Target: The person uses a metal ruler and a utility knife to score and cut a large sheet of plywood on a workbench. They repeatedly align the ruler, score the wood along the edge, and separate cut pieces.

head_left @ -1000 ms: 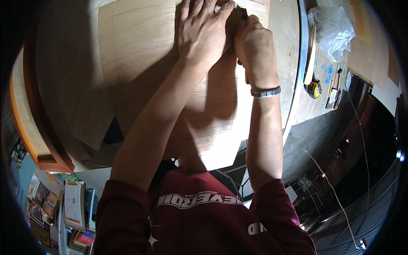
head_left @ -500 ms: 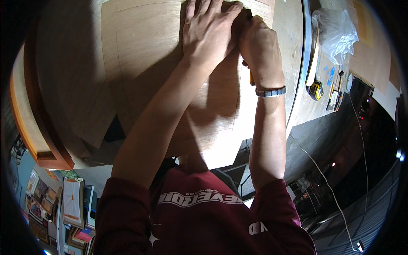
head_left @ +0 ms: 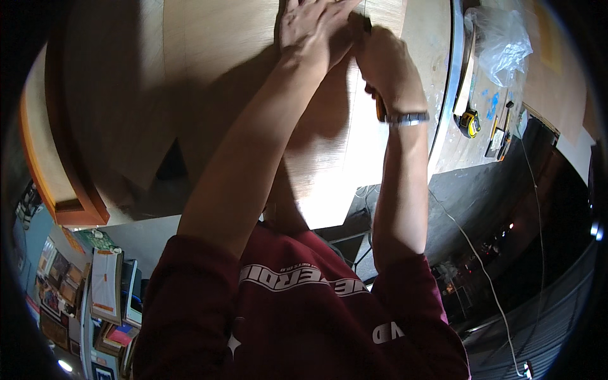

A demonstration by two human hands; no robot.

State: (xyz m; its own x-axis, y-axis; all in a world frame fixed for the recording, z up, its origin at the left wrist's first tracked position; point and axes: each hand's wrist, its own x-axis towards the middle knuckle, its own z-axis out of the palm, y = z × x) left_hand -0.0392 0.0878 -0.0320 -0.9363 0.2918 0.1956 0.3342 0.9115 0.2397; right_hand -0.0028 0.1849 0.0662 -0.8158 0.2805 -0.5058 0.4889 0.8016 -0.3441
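A thin wooden sheet (head_left: 316, 168) with faint drawn lines lies on the work table in front of me. My left hand (head_left: 315, 26) presses flat on its far part, thumb stretched toward my right hand; the fingertips run out of the picture at the top. Just right of it, my right hand (head_left: 389, 60) is closed in a fist around a tool with an orange-and-black handle (head_left: 380, 107). The handle's end sticks out near my wrist, and a dark part shows beyond the fist, next to my left thumb. The tool's working tip is hidden.
On the right side of the table (head_left: 425, 76) are a clear plastic bag (head_left: 503, 47), a yellow-black tape measure (head_left: 468, 123) and small tools (head_left: 497, 140). An orange-brown wooden frame (head_left: 79, 183) stands at the left. A white cable (head_left: 478, 250) hangs lower right; shelves (head_left: 107, 285) stand lower left.
The whole view has shifted, so the sheet and table sit higher. Against the sheet, my right fist has come slightly toward me, its wrist bent more. My left hand still presses on the sheet.
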